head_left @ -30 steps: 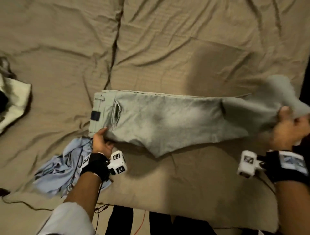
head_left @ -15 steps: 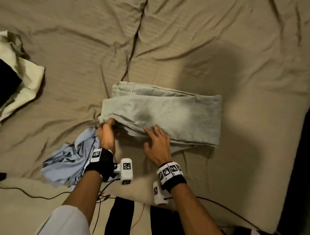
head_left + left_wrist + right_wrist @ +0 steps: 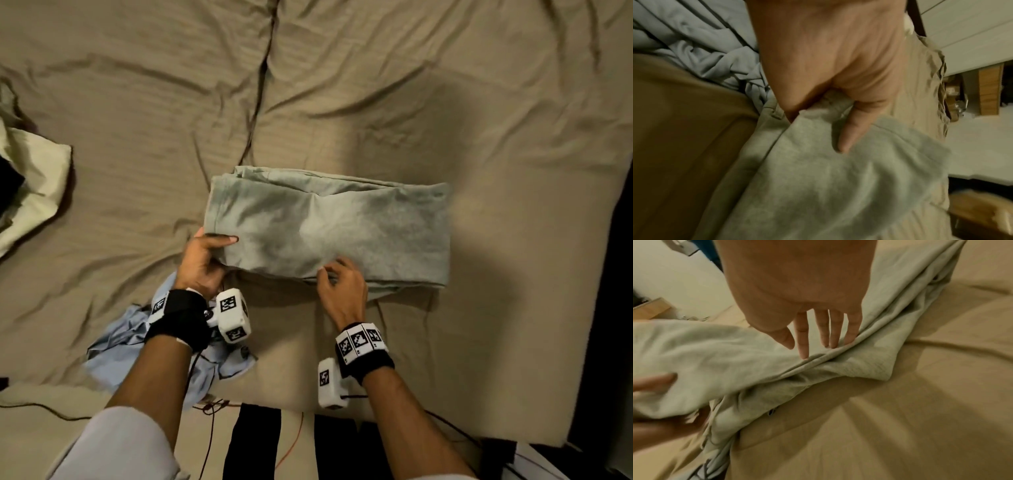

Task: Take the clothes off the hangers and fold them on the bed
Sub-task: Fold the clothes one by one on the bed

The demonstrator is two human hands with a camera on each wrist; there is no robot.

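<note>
Grey-green trousers [image 3: 329, 222] lie folded in half on the tan bed sheet [image 3: 445, 102], the fold at the right. My left hand [image 3: 205, 253] grips their near left corner, thumb on top and fingers under the cloth; the left wrist view shows the thumb pressed on the trousers [image 3: 838, 178]. My right hand [image 3: 337, 279] hovers with straight fingers over the near edge; its fingertips [image 3: 803, 352] touch the trousers [image 3: 715, 353] along the seam. No hanger is in view.
A crumpled light blue garment [image 3: 116, 346] lies by my left wrist at the bed's near edge. Pale and black clothes [image 3: 30, 185] sit at the far left. Cables [image 3: 212, 407] hang off the bed's front. The bed's right edge [image 3: 603, 274] drops into dark.
The right hand carried the trouser legs leftward over the waist, folding them in half, then let go and came to the near edge. The left hand moved from the waistband to gripping the folded corner.
</note>
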